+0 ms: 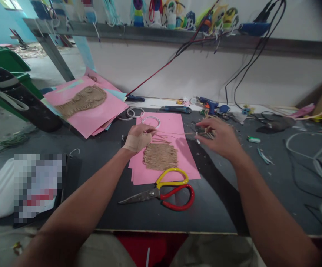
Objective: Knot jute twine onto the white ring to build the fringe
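Pinched between the fingers of my left hand is one end of a thin twine. It runs stretched to the right, over the pink paper, to my right hand. The fingers there are bent round a small tangle of twine, partly hidden and slightly blurred. Below the hands, rows of brown twine form a patch on the pink sheet. Scissors with one yellow and one red handle lie across the sheet's lower edge. A white ring is just behind my left hand.
A black bottle stands at the left, near pink sheets bearing another twine shape. Behind are a utility knife and a blue glue gun. A white cable loops at the right. Small dolls line the shelf.
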Tool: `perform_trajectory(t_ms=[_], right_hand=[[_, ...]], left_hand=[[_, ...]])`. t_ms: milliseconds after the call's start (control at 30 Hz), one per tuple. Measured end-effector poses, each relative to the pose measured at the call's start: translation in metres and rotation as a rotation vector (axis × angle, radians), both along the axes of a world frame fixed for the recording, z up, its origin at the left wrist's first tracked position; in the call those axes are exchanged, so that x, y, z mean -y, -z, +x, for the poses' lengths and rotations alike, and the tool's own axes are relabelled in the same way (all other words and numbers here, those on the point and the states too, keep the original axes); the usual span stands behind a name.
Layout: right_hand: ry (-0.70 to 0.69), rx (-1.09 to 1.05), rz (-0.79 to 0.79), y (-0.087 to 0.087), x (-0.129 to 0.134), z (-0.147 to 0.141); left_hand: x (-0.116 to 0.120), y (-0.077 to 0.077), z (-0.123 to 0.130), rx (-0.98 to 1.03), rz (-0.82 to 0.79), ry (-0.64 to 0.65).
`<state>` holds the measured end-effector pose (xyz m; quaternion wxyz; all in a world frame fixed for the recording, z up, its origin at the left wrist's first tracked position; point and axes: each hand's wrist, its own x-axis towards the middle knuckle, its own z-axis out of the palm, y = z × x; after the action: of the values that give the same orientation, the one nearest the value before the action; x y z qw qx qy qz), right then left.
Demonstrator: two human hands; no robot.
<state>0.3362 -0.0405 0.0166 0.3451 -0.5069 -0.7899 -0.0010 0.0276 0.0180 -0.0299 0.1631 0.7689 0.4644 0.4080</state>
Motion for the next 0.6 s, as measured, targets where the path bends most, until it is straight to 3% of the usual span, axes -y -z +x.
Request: perform_trajectory(t_ms=[67,200,267,400,600], right_hand=[[-0.149,0.018,-0.095,-0.011,0.014,-0.025],[-0.555,0.166,-0.522,-0.024,0.046,-0.075],[-0.648,0.262,-0.650,-0.026,0.058,-0.090],[-0.613,0.391,-0.739,-0.029,0.068,-0.099],[-0.624,0.409,-0.757,-0.030,0.076,-0.102]], left_hand=[[0.000,0.000,0.001,-0.001,0.000,-0.006],[-0.001,0.002,0.000,-0.005,0.032,-0.010],[-0.002,0.003,-0.001,-0.004,0.053,-0.002],[-0.003,0.005,-0.001,0.015,0.059,0.010],[-0.002,0.003,-0.001,0.003,0.039,0.008]])
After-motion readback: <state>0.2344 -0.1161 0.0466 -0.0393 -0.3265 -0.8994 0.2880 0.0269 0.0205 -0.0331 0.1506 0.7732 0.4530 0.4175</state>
